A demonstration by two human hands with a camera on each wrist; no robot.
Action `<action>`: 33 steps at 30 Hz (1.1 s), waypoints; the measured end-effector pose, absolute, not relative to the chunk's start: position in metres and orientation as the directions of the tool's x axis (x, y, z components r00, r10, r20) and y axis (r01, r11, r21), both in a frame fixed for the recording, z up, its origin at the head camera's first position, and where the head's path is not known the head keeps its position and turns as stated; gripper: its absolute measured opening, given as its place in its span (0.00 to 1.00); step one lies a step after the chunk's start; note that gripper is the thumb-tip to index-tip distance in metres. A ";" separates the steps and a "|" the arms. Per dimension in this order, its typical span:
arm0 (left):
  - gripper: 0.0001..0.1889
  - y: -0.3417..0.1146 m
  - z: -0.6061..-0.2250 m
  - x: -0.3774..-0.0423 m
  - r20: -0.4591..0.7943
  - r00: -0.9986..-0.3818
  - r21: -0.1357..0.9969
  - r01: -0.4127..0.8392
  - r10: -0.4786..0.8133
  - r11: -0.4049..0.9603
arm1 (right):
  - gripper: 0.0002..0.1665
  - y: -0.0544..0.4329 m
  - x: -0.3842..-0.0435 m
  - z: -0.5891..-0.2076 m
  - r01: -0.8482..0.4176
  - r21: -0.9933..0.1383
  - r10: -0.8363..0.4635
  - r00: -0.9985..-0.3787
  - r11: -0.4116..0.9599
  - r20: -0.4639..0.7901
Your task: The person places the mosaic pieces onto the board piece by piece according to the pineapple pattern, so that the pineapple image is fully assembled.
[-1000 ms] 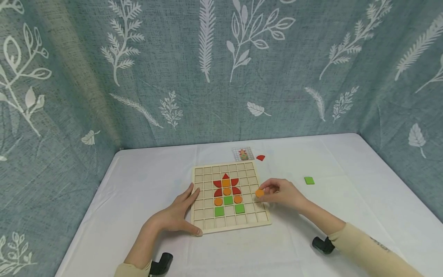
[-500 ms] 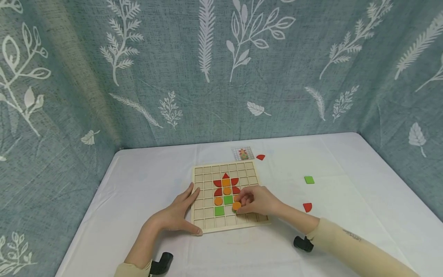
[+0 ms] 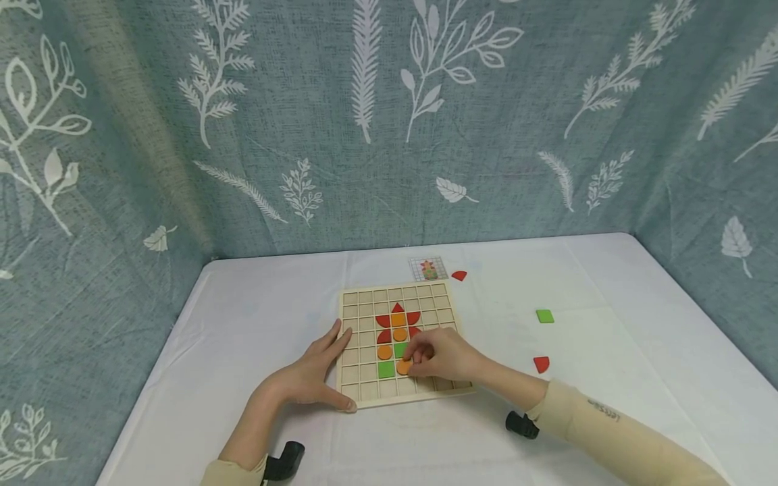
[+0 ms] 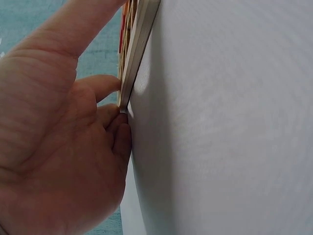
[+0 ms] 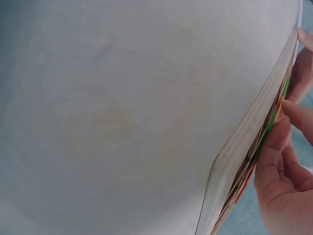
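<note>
A square wooden grid board (image 3: pixel 358 391) lies on the table, with red, orange and green flat pieces set in its middle squares. My right hand (image 3: pixel 446 354) pinches an orange disc (image 3: pixel 404 367) with thumb and fingers. The disc is at the square right of a green square tile (image 3: pixel 385 369); whether it lies flat there I cannot tell. The right hand covers some pieces beneath it. My left hand (image 3: pixel 304 378) rests along the board's left edge, fingers spread, thumb at the near corner. In the left wrist view, its fingertips touch the board's rim (image 4: pixel 139 44).
Behind the board lie a small pattern card (image 3: pixel 429 268) and a red quarter-round piece (image 3: pixel 459 275). To the right are a green square tile (image 3: pixel 545 316) and another red piece (image 3: pixel 541 364). A leaf-patterned curtain (image 3: pixel 389 135) hangs behind the white table (image 3: pixel 273 297).
The right hand has carried the orange disc leftward from the board's right edge to its middle. A red piece formerly hidden by that arm now shows. The left hand stays put.
</note>
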State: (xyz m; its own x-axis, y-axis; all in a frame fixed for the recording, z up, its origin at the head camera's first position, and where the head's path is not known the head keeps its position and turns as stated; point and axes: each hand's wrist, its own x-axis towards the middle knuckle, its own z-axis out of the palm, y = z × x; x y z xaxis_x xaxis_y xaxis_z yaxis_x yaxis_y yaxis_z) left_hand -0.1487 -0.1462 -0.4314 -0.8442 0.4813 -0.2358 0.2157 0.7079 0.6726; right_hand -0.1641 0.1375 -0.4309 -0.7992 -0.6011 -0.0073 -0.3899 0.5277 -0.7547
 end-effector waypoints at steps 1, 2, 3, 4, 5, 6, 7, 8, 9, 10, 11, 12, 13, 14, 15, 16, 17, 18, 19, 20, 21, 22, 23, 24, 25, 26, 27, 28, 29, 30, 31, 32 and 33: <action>0.65 -0.146 -0.431 -0.149 -0.237 -0.845 0.673 0.214 0.480 0.708 | 0.06 0.138 -0.164 -0.430 -0.387 -0.755 -0.600 -0.800 0.529 -0.010; 0.65 -0.146 -0.431 -0.148 -0.238 -0.845 0.674 0.212 0.479 0.708 | 0.06 0.139 -0.164 -0.430 -0.383 -0.757 -0.598 -0.801 0.530 -0.013; 0.65 -0.146 -0.431 -0.148 -0.239 -0.846 0.675 0.208 0.477 0.708 | 0.05 0.140 -0.164 -0.430 -0.382 -0.758 -0.596 -0.803 0.529 -0.011; 0.66 -0.146 -0.431 -0.148 -0.241 -0.846 0.675 0.205 0.475 0.708 | 0.05 0.141 -0.164 -0.429 -0.375 -0.762 -0.590 -0.807 0.529 -0.013; 0.66 -0.146 -0.431 -0.148 -0.243 -0.847 0.676 0.201 0.473 0.709 | 0.05 0.143 -0.164 -0.428 -0.366 -0.766 -0.582 -0.813 0.529 -0.014; 0.66 -0.146 -0.431 -0.148 -0.245 -0.847 0.677 0.199 0.471 0.709 | 0.05 0.145 -0.164 -0.428 -0.358 -0.768 -0.573 -0.820 0.531 -0.014; 0.66 -0.145 -0.431 -0.147 -0.246 -0.848 0.678 0.196 0.470 0.709 | 0.05 0.147 -0.164 -0.427 -0.347 -0.771 -0.560 -0.829 0.533 -0.014; 0.66 -0.145 -0.431 -0.147 -0.246 -0.848 0.678 0.196 0.470 0.709 | 0.05 0.150 -0.165 -0.426 -0.332 -0.777 -0.544 -0.839 0.534 -0.016; 0.66 -0.145 -0.431 -0.146 -0.247 -0.848 0.678 0.195 0.470 0.709 | 0.06 0.153 -0.165 -0.426 -0.323 -0.779 -0.528 -0.849 0.538 -0.012; 0.66 -0.145 -0.431 -0.146 -0.247 -0.848 0.678 0.195 0.469 0.709 | 0.06 0.157 -0.166 -0.425 -0.301 -0.785 -0.508 -0.861 0.541 -0.020; 0.66 -0.145 -0.431 -0.146 -0.247 -0.848 0.678 0.196 0.470 0.709 | 0.07 0.162 -0.166 -0.424 -0.281 -0.791 -0.487 -0.873 0.544 -0.024; 0.65 -0.145 -0.431 -0.146 -0.246 -0.848 0.678 0.197 0.470 0.708 | 0.07 0.167 -0.167 -0.424 -0.267 -0.794 -0.467 -0.884 0.546 -0.025; 0.66 -0.145 -0.431 -0.146 -0.244 -0.847 0.678 0.198 0.471 0.708 | 0.08 0.173 -0.168 -0.424 -0.247 -0.799 -0.444 -0.895 0.549 -0.028; 0.66 -0.145 -0.431 -0.145 -0.244 -0.847 0.678 0.199 0.472 0.707 | 0.08 0.179 -0.169 -0.424 -0.232 -0.801 -0.422 -0.906 0.552 -0.029; 0.66 -0.145 -0.431 -0.145 -0.243 -0.847 0.678 0.200 0.472 0.707 | 0.09 0.186 -0.171 -0.424 -0.218 -0.804 -0.401 -0.916 0.553 -0.028; 0.66 -0.145 -0.431 -0.145 -0.243 -0.847 0.678 0.200 0.473 0.707 | 0.09 0.194 -0.172 -0.424 -0.195 -0.810 -0.375 -0.926 0.553 -0.033; 0.66 -0.145 -0.431 -0.145 -0.244 -0.846 0.679 0.200 0.473 0.706 | 0.10 0.202 -0.173 -0.424 -0.177 -0.811 -0.350 -0.936 0.557 -0.037; 0.66 -0.145 -0.431 -0.145 -0.244 -0.846 0.680 0.199 0.474 0.706 | 0.11 0.211 -0.174 -0.425 -0.153 -0.816 -0.325 -0.944 0.558 -0.045; 0.66 -0.145 -0.431 -0.145 -0.245 -0.846 0.680 0.198 0.473 0.706 | 0.12 0.219 -0.175 -0.425 -0.127 -0.823 -0.301 -0.952 0.554 -0.056; 0.66 -0.145 -0.430 -0.145 -0.244 -0.847 0.679 0.199 0.473 0.707 | 0.13 0.227 -0.176 -0.425 -0.100 -0.828 -0.277 -0.959 0.552 -0.069; 0.66 -0.146 -0.430 -0.145 -0.244 -0.847 0.679 0.199 0.472 0.707 | 0.14 0.236 -0.177 -0.425 -0.069 -0.834 -0.253 -0.964 0.547 -0.086; 0.66 -0.146 -0.430 -0.145 -0.243 -0.847 0.678 0.199 0.472 0.707 | 0.15 0.244 -0.177 -0.425 -0.044 -0.838 -0.233 -0.967 0.543 -0.101; 0.66 -0.146 -0.430 -0.144 -0.242 -0.848 0.678 0.200 0.471 0.707 | 0.16 0.251 -0.177 -0.425 -0.016 -0.842 -0.213 -0.970 0.539 -0.119; 0.66 -0.146 -0.430 -0.144 -0.241 -0.848 0.677 0.201 0.472 0.708 | 0.17 0.257 -0.177 -0.425 0.008 -0.846 -0.197 -0.971 0.533 -0.133; 0.66 -0.146 -0.430 -0.145 -0.240 -0.848 0.676 0.203 0.472 0.708 | 0.18 0.263 -0.176 -0.425 0.026 -0.848 -0.181 -0.973 0.530 -0.143; 0.66 -0.146 -0.430 -0.145 -0.239 -0.848 0.676 0.205 0.474 0.708 | 0.19 0.269 -0.176 -0.425 0.039 -0.845 -0.170 -0.974 0.533 -0.151; 0.66 -0.145 -0.430 -0.145 -0.239 -0.847 0.677 0.205 0.475 0.707 | 0.20 0.274 -0.175 -0.424 0.049 -0.846 -0.159 -0.975 0.531 -0.156; 0.66 -0.145 -0.430 -0.145 -0.239 -0.846 0.677 0.206 0.476 0.706 | 0.21 0.279 -0.174 -0.424 0.054 -0.845 -0.152 -0.976 0.532 -0.158; 0.66 -0.145 -0.430 -0.145 -0.239 -0.846 0.677 0.207 0.477 0.706 | 0.21 0.284 -0.173 -0.424 0.060 -0.843 -0.143 -0.977 0.535 -0.160; 0.66 -0.144 -0.430 -0.145 -0.239 -0.846 0.677 0.207 0.477 0.707 | 0.22 0.289 -0.173 -0.423 0.054 -0.842 -0.145 -0.977 0.538 -0.155; 0.66 -0.144 -0.430 -0.145 -0.240 -0.846 0.677 0.206 0.476 0.707 | 0.23 0.294 -0.172 -0.423 0.053 -0.840 -0.143 -0.978 0.540 -0.153; 0.66 -0.144 -0.430 -0.145 -0.239 -0.847 0.676 0.206 0.475 0.708 | 0.23 0.299 -0.172 -0.422 0.045 -0.838 -0.148 -0.978 0.544 -0.148; 0.65 -0.144 -0.430 -0.146 -0.240 -0.847 0.675 0.206 0.475 0.709 | 0.24 0.304 -0.172 -0.422 0.043 -0.834 -0.143 -0.979 0.550 -0.145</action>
